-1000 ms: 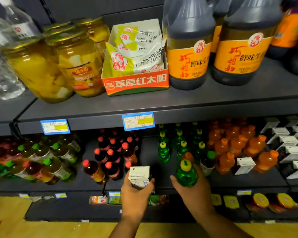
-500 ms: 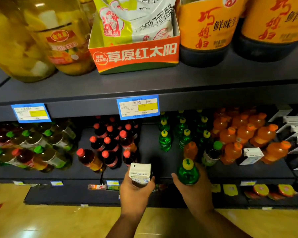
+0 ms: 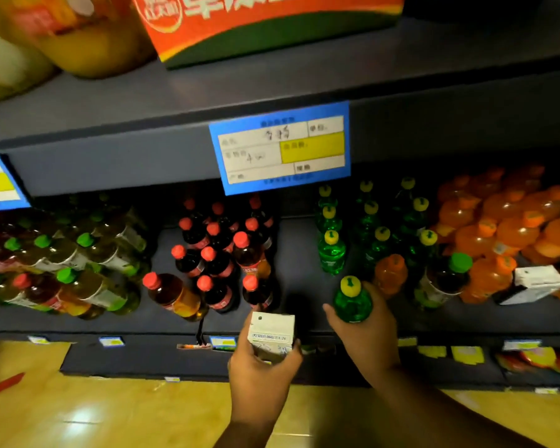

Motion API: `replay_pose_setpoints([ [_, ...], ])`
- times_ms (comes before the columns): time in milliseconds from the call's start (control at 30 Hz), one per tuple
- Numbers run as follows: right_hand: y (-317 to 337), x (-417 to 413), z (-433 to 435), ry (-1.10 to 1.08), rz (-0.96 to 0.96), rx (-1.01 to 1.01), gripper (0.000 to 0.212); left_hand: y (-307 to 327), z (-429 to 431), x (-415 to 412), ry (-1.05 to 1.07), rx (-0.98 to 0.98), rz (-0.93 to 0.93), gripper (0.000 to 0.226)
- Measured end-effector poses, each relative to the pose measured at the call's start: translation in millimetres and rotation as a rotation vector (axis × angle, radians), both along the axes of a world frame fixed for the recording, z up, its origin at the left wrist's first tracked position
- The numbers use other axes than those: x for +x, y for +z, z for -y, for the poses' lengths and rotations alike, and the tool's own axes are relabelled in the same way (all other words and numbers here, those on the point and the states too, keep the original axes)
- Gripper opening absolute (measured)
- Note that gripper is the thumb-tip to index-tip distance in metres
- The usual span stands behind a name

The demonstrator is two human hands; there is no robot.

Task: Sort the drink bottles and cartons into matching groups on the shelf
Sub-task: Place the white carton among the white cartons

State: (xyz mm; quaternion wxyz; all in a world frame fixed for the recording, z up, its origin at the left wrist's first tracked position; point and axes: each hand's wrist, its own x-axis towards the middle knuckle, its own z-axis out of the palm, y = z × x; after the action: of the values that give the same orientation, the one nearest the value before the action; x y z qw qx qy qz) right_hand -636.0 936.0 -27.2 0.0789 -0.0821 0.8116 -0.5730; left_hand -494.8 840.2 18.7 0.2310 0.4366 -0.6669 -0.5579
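The left hand [image 3: 261,379] is gripping a small white carton [image 3: 271,334], fingers wrapping its sides, just in front of the shelf [image 3: 298,253] edge. The right hand [image 3: 366,337] is closing its fingers around a green bottle [image 3: 352,302] with a yellow cap, over the shelf front. Behind it, more green bottles [image 3: 332,250] are standing in rows, between red-capped dark bottles [image 3: 217,253] and orange bottles [image 3: 505,227]. A blue price tag [image 3: 282,147] is hanging above.
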Motion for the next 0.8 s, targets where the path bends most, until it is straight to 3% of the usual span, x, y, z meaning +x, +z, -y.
replay_pose_setpoints([
  [800,-91,-39,51,-0.036,-0.020,-0.009,0.054,-58,0,-13,0.039,-0.129,-0.046,0.086],
])
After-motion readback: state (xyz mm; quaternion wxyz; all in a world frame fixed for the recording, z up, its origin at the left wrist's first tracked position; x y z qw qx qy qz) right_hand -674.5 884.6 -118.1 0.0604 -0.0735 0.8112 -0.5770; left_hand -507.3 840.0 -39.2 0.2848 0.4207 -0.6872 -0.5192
